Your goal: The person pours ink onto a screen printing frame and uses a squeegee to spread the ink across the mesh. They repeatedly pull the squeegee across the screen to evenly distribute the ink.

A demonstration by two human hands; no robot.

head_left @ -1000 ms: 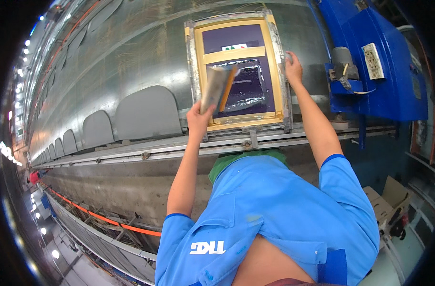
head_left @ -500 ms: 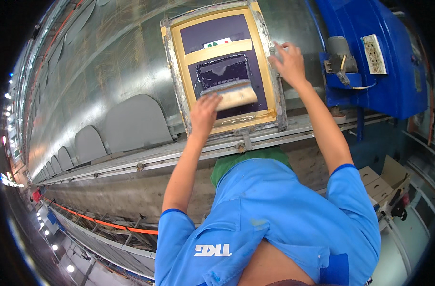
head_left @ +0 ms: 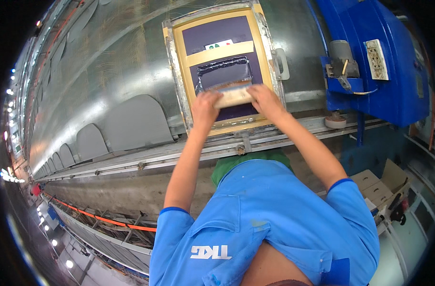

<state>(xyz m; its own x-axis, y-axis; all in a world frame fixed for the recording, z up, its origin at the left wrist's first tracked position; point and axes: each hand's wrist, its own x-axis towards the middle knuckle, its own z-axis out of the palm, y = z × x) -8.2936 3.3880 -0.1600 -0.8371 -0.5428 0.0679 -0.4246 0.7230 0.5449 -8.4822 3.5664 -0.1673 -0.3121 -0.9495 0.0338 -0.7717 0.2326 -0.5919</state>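
A screen-printing frame [head_left: 271, 50] lies on the long metal table, its dark mesh edged with yellowish tape. Across the mesh sits a squeegee [head_left: 232, 97] with a pale wooden handle. My left hand [head_left: 206, 110] is closed round the handle's left end, and my right hand [head_left: 267, 102] grips the right end. Dark, glossy ink [head_left: 224, 63] borders a lighter patch just beyond the blade. My fingers hide both ends of the handle. On the frame's right side is a light grey pull handle [head_left: 282, 64], apart from my hands.
Grey rounded flat pieces [head_left: 136, 121] lie in a row along the table, leading off to the left. A metal rail [head_left: 203, 152] runs along the near edge. To the right stands a blue machine [head_left: 398, 71]; cardboard boxes [head_left: 370, 186] are below it.
My right hand has left the frame's right side and taken hold of the squeegee's right end. My left hand stays on its left end. The ink beyond the blade now shows a lighter patch.
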